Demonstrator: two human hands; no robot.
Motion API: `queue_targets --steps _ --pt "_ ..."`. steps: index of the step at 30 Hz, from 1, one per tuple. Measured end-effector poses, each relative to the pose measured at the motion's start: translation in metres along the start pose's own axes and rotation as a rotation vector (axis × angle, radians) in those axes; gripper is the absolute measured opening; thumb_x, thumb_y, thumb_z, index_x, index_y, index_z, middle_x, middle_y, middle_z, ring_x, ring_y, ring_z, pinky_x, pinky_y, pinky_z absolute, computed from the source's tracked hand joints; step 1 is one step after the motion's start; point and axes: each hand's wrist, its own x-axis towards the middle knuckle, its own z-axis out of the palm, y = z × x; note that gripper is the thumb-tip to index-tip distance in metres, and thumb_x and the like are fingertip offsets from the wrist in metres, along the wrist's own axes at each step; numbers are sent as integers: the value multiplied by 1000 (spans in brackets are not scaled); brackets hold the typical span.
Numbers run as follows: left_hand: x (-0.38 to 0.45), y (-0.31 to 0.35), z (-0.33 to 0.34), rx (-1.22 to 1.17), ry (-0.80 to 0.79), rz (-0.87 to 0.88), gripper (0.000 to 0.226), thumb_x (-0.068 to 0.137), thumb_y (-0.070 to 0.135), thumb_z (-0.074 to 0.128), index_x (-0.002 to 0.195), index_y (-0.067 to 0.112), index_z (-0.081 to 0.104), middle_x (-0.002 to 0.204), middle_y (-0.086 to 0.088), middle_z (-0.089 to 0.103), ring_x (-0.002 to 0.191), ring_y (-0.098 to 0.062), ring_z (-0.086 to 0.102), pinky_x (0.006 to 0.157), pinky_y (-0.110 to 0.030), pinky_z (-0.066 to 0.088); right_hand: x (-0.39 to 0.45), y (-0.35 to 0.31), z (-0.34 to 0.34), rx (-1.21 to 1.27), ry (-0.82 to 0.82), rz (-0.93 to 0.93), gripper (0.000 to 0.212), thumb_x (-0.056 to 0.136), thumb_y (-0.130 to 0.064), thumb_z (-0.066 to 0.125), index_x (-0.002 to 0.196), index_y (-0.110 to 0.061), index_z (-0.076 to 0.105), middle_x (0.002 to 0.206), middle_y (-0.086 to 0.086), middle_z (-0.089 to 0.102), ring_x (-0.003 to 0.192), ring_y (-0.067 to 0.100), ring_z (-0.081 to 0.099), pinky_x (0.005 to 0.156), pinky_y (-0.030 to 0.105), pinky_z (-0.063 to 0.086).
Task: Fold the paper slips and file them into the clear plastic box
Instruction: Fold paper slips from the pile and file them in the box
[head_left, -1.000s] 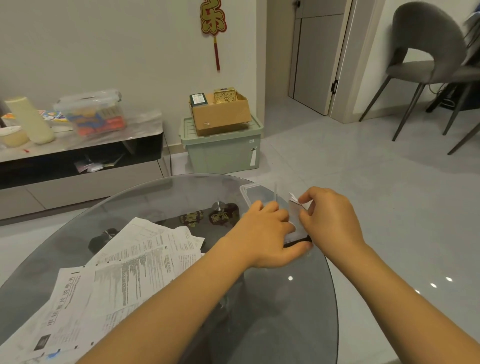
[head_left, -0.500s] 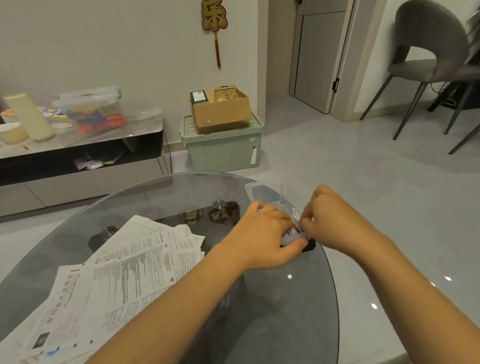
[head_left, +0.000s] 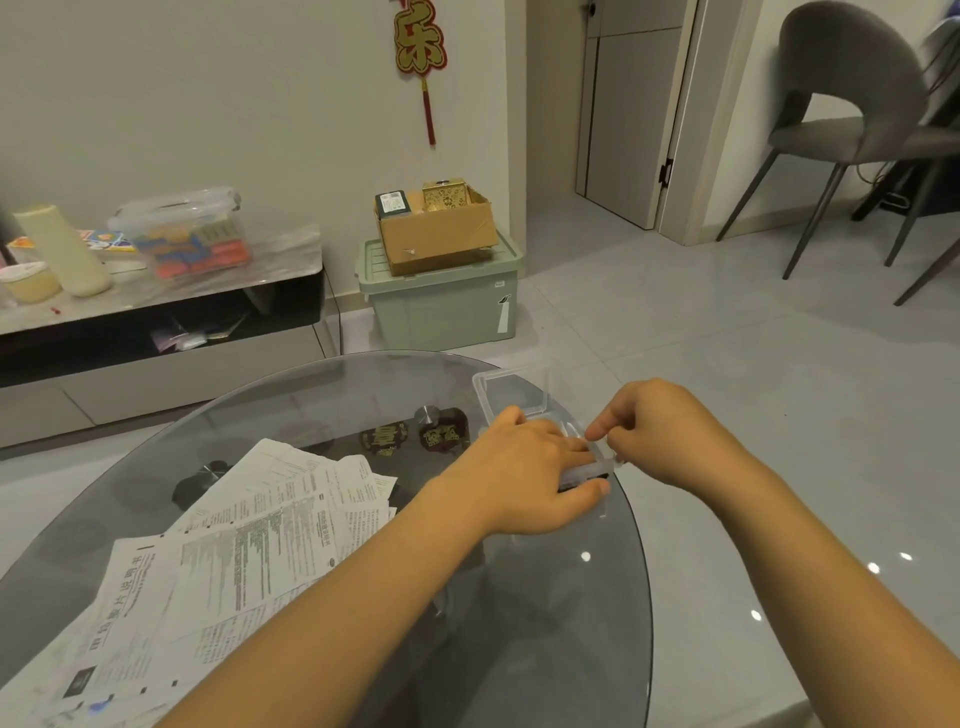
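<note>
Filing step. The clear plastic box (head_left: 524, 402), lid raised, is steadied at the glass table (head_left: 519, 649) edge by the left hand (head_left: 524, 467), thumb and fingers grasping it. The right hand (head_left: 657, 431) is curled at the box; whether a slip is pinched cannot be told. Unfolded paper slips (head_left: 234, 551) lie near; one is judged due next.

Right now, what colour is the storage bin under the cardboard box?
Pale green bin, head view.

Glossy glass table (head_left: 519, 649) (clear plastic box (head_left: 511, 395))
</note>
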Motion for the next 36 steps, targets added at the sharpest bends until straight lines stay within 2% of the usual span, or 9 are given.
queue_targets --steps 3,5,8,11,16,19,23,28,36 --pt "2 -2 0 11 -49 -43 76 81 66 8 134 31 49 127 4 59 118 -8 40 97 -33 25 0 3 0 27 7 -1 30 84 1 49 89 -17 72 67 -8 57 55 5 46 44 9 32" --pt "-1 -1 -3 -49 -44 -77 69 84 63 16 134 30 50 130 5 57 121 -7 36 99 -32 23 -1 4 1 57 3 -12 32 85 0 47 93 -17 73 87 -2 66 68 8 52 56 15 38" --pt "-10 1 -8 -107 42 -106 62 87 58 22 132 29 53 139 11 49 128 -6 32 104 -31 18 -3 2 3 52 -18 -44 37 88 -2 43 106 -21 69 115 4 64 84 13 55 69 21 42" --pt "-21 2 -11 -133 169 -171 61 88 57 21 134 30 49 143 14 44 132 -4 29 107 -31 12 -7 0 5 54 16 -94 34 91 -6 45 109 -23 68 123 4 59 94 19 60 77 24 47" --pt "-61 15 -10 -110 351 -273 58 89 55 24 132 30 52 144 14 42 132 -5 29 105 -27 11 -18 -14 16 71 115 -197 29 90 -14 48 106 -27 68 123 1 56 117 20 48 99 32 41" --pt "-91 23 -7 -82 385 -333 61 86 56 23 132 29 53 143 14 43 131 -4 29 103 -23 10 -33 -28 24 135 108 -278 29 89 -13 49 107 -25 68 121 -1 57 117 15 47 94 22 35" --pt "-136 29 3 -87 358 -455 53 89 50 29 135 32 49 145 16 39 133 -3 27 109 -30 11 -56 -49 43 141 60 -398 29 91 -10 48 107 -21 69 115 -4 62 115 11 48 89 17 33" --pt "-177 29 23 -132 306 -656 42 97 41 37 138 33 41 149 14 33 137 -7 26 114 -33 8 -74 -66 81 105 -37 -457 31 88 -8 48 105 -20 71 109 -4 67 110 14 54 95 32 45" --pt "-212 -2 61 -145 232 -838 71 90 55 44 148 26 16 157 3 16 143 -16 15 117 -37 11 -74 -79 115 -14 -117 -514 30 91 -14 47 110 -21 68 113 -7 64 102 7 52 84 28 48"
